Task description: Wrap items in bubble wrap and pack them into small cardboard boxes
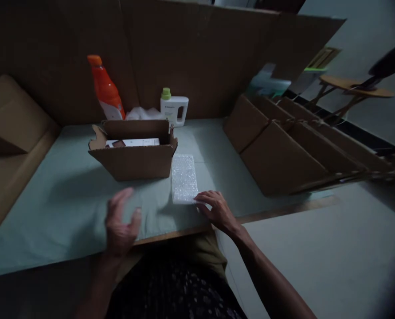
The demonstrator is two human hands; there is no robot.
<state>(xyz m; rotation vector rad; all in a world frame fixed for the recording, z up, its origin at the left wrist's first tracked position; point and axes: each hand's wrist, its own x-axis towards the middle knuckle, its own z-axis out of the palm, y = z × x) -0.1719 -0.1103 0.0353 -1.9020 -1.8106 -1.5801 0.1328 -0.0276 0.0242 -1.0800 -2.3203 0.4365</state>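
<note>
A flat bubble-wrapped packet [184, 179] lies on the pale green cloth just right of an open cardboard box [140, 163]. The fingers and thumb of my right hand [215, 210] pinch the packet's near right corner. What the wrap encloses cannot be made out. My left hand [120, 223] is raised over the cloth in front of the box, thumb and fingers apart, holding nothing and slightly blurred. Inside the box a white carton [139, 142] shows its top, with a brown patch at its left end.
Behind the box stand an orange bottle [108, 91] and a white jug with a green cap [172, 108]. A divided cardboard organiser [280, 155] occupies the right side. Another cardboard box [16, 119] is at left. A tall cardboard panel [197, 57] closes off the back.
</note>
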